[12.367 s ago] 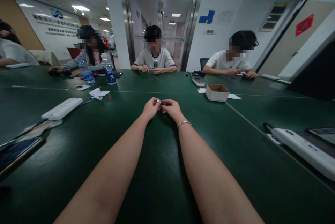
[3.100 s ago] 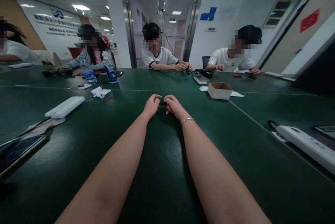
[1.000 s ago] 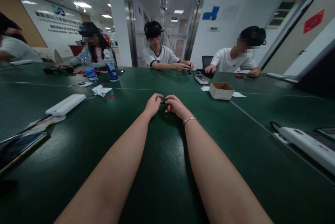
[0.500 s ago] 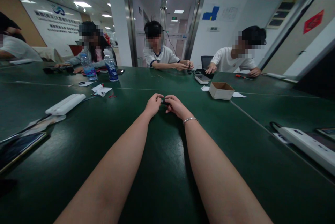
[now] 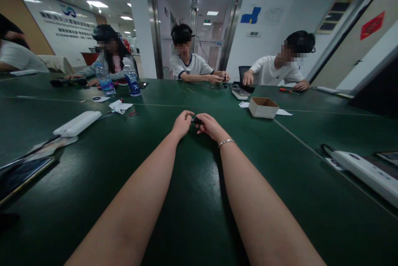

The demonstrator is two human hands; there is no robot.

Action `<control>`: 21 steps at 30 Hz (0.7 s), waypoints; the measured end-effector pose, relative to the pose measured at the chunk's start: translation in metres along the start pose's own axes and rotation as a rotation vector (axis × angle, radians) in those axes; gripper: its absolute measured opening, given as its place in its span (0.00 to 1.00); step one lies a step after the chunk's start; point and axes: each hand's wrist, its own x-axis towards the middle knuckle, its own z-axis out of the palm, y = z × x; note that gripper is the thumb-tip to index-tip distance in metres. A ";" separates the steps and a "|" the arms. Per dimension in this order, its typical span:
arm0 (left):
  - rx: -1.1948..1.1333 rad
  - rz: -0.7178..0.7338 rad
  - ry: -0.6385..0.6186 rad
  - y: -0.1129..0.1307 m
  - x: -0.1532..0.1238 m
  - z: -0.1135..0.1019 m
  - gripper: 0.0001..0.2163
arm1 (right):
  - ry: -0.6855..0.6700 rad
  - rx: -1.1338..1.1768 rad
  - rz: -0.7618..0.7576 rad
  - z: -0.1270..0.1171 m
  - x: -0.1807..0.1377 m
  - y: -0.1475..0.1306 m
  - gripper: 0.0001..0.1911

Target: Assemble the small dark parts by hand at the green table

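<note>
Both my arms stretch out over the dark green table (image 5: 192, 199). My left hand (image 5: 183, 122) and my right hand (image 5: 209, 125) meet at the table's middle, fingers curled. Between the fingertips sits a small black part (image 5: 196, 121), pinched from both sides; its shape is too small to make out. A thin silver bracelet (image 5: 226, 143) circles my right wrist.
A small open cardboard box (image 5: 263, 107) stands to the right beyond my hands. White power strips lie at left (image 5: 77, 123) and right (image 5: 367, 171). Two water bottles (image 5: 130, 81), paper scraps and a phone (image 5: 18, 177) are on the left. Several people sit along the far edge.
My hands stay together on the small black part with only slight finger shifts. The view has drifted a little; the people across the table moved their hands.
</note>
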 end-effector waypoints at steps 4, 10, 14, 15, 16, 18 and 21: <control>-0.006 -0.007 -0.007 0.000 0.000 0.000 0.12 | 0.016 0.014 0.003 0.000 -0.001 0.000 0.09; -0.016 0.005 -0.005 -0.002 0.001 0.000 0.12 | -0.019 0.020 0.012 0.000 -0.001 -0.002 0.04; -0.025 -0.009 -0.001 -0.002 0.001 0.000 0.12 | -0.018 0.008 0.012 -0.001 0.000 -0.001 0.08; -0.027 -0.011 0.001 -0.002 0.001 0.000 0.12 | -0.024 0.006 0.006 -0.001 0.000 -0.001 0.05; -0.028 -0.011 0.003 -0.001 0.001 0.000 0.12 | -0.030 0.002 0.002 -0.001 0.000 0.000 0.03; -0.024 -0.010 -0.002 -0.001 0.000 0.000 0.12 | -0.024 -0.015 0.003 0.000 -0.001 -0.001 0.01; -0.017 -0.015 -0.015 0.000 0.000 0.000 0.12 | -0.004 -0.020 0.007 0.000 -0.002 -0.002 0.07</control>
